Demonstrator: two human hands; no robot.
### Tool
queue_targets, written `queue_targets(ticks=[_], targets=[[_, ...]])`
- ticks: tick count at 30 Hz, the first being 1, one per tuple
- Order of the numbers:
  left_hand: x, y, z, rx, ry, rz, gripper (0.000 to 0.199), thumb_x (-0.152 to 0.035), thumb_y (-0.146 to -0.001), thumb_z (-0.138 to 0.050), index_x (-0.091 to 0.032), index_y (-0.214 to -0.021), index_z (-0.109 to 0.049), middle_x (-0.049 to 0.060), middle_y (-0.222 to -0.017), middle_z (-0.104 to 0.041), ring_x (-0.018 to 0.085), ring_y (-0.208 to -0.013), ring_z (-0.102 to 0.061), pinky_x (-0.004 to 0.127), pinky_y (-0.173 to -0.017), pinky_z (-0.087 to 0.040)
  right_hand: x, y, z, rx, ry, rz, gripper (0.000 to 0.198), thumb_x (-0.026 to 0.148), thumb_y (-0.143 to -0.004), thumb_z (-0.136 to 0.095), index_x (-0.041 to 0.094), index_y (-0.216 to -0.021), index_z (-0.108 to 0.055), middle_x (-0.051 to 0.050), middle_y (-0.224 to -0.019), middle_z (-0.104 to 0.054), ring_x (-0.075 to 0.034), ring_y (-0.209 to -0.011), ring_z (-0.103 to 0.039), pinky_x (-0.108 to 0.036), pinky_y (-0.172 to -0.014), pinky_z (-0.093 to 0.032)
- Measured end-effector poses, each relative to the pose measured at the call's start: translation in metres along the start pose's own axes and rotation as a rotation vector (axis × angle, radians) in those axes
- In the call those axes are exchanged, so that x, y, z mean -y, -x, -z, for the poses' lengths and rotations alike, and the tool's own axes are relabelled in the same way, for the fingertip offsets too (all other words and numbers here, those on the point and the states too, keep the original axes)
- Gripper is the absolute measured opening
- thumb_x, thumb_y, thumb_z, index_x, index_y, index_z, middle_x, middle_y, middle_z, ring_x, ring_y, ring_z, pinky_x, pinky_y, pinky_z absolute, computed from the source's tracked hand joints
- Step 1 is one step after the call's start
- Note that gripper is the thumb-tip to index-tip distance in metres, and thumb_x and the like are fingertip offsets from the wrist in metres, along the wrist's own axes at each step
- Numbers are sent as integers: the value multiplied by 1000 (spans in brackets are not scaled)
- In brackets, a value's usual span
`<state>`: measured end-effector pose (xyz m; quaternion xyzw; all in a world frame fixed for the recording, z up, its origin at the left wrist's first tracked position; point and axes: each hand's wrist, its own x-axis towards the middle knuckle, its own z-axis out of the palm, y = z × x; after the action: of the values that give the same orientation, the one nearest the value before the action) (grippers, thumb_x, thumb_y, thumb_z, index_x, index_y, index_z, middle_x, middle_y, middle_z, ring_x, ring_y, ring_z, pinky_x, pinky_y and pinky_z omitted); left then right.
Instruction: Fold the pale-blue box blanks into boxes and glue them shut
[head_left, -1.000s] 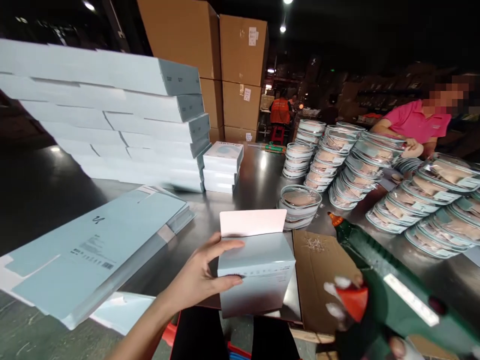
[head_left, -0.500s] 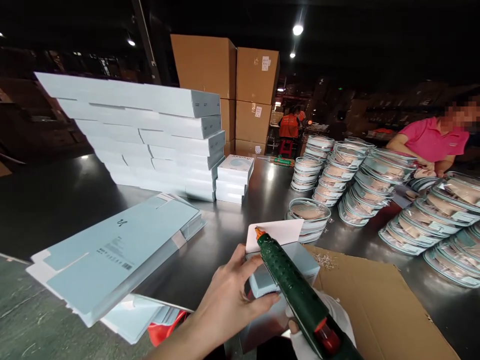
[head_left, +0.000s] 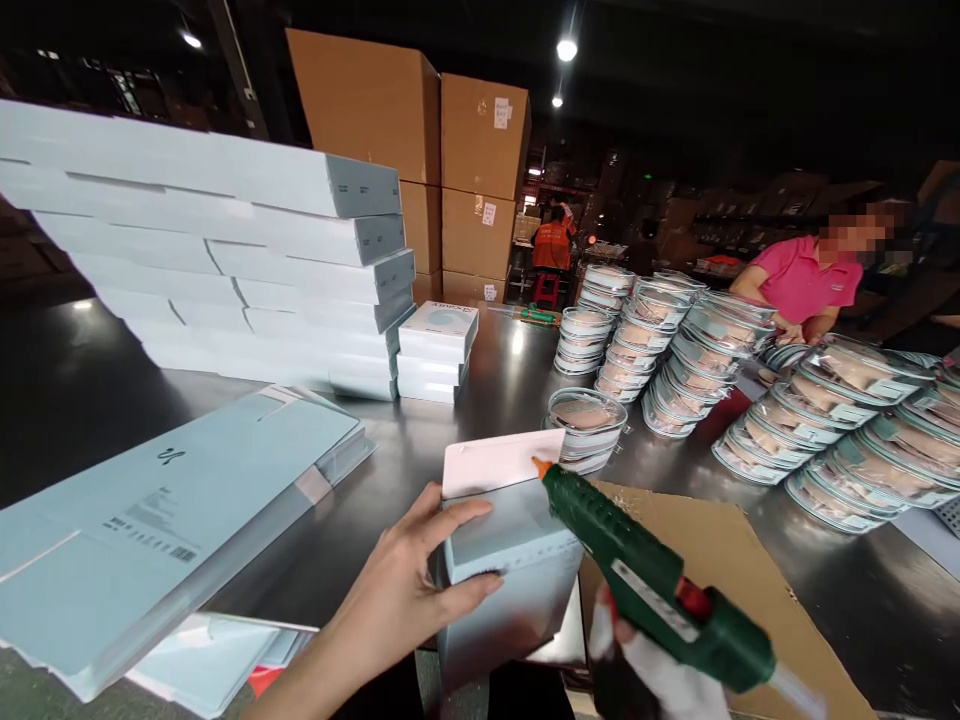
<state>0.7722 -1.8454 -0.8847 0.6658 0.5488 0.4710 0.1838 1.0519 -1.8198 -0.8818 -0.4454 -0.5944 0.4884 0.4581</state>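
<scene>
My left hand [head_left: 405, 570] grips the near-left side of a light-blue carton [head_left: 517, 600], thumb on its front and fingers over its top. A pale pink flap [head_left: 487, 465] stands up at the carton's far edge. My right hand [head_left: 660, 660], in a white glove with bare fingertips, is closed round a dark green hot glue gun [head_left: 637, 550]. The gun's orange nozzle [head_left: 541, 467] is at the right part of the flap; I cannot tell whether it touches. A clear glue stick [head_left: 799, 690] pokes out of the gun's rear.
Flat light-blue cartons [head_left: 202, 500] lie stacked at left, before a wall of white boxes [head_left: 262, 250]. Round clear-lidded packs [head_left: 694, 360] stand in several stacks at right. A cardboard sheet [head_left: 720, 570] covers the table near my right hand. A person in pink [head_left: 806, 285] works beyond.
The glue gun's nozzle has moved along the flap from its left end to its right part, and the gun's rear has swung right. My left hand still holds the carton. The view has shifted right.
</scene>
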Motion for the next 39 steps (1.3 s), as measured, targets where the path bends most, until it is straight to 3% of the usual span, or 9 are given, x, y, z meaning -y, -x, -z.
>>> queue_targets(ticks=[6, 9, 13, 15, 17, 20, 27, 32, 39], targets=[[31, -7, 16, 107, 83, -101, 49, -29, -75, -85, -28, -123, -77, 11, -125, -71, 31, -117, -70, 43, -101, -59, -23, -11, 36, -150, -470, -292, 40, 56, -60, -87, 22, -79, -76, -4, -67, -74, -22, -62, -70, -34, -63, -62], [39, -11, 23, 211, 143, -146, 52, -25, -73, -88, -28, -124, -77, 11, -136, -67, 32, -124, -67, 42, -104, -57, -40, -13, 79, -286, -142, -422, 42, 66, -69, -79, 26, -81, -79, -5, -84, -82, -29, -79, -79, -43, -78, -66], [38, -14, 29, 300, 160, -136, 51, -26, -74, -89, -28, -123, -77, 12, -139, -65, 32, -126, -66, 41, -105, -57, -30, -12, 118, -341, 364, -397, 35, 64, -67, -81, 31, -60, -73, -2, -51, -69, -29, -51, -71, -38, -49, -61], [37, -14, 31, 311, 162, -138, 49, -26, -75, -88, -28, -123, -77, 12, -138, -64, 32, -128, -65, 42, -107, -55, -12, -18, 103, -353, 486, -284, 32, 59, -59, -89, 30, -65, -76, -3, -53, -70, -27, -53, -71, -34, -51, -61], [38, -14, 31, 308, 163, -132, 48, -27, -76, -87, -28, -123, -76, 11, -138, -63, 31, -129, -63, 42, -109, -53, 4, -28, 67, -279, 467, 47, 58, 58, -63, -88, 31, -112, -77, -8, -104, -82, -29, -91, -79, -36, -82, -65], [43, -10, 25, 296, 155, -138, 47, -31, -78, -88, -29, -124, -75, 11, -134, -63, 31, -127, -63, 43, -109, -53, 12, -45, 10, 273, 243, 309, 108, 47, -78, -85, 37, -164, -22, -12, -158, -53, -26, -140, -57, -47, -116, -44], [65, 0, -15, -87, 528, -467, 59, -45, -92, -76, -47, -138, -39, 6, -138, -48, 29, -135, -58, 47, -107, -53, -11, -46, -17, 382, 376, 588, 76, 15, -87, -66, 42, -154, -42, -6, -129, -68, -24, -137, -58, -45, -115, -46], [57, 0, 2, 139, 304, -460, 28, -23, -96, -71, -34, -122, -72, 8, -124, -55, 30, -135, -55, 45, -113, -49, 11, -50, -32, 408, 622, 982, 56, 8, -81, -64, 33, -132, -60, -4, -111, -66, -23, -128, -56, -43, -114, -49], [45, -2, 10, 173, 278, -410, 23, -24, -90, -76, -24, -113, -79, 17, -153, -53, 37, -151, -41, 57, -120, -39, -1, -49, -30, 373, 778, 997, 59, 19, -93, -63, 30, -148, -46, -11, -152, -51, -32, -150, -36, -54, -116, -46]])
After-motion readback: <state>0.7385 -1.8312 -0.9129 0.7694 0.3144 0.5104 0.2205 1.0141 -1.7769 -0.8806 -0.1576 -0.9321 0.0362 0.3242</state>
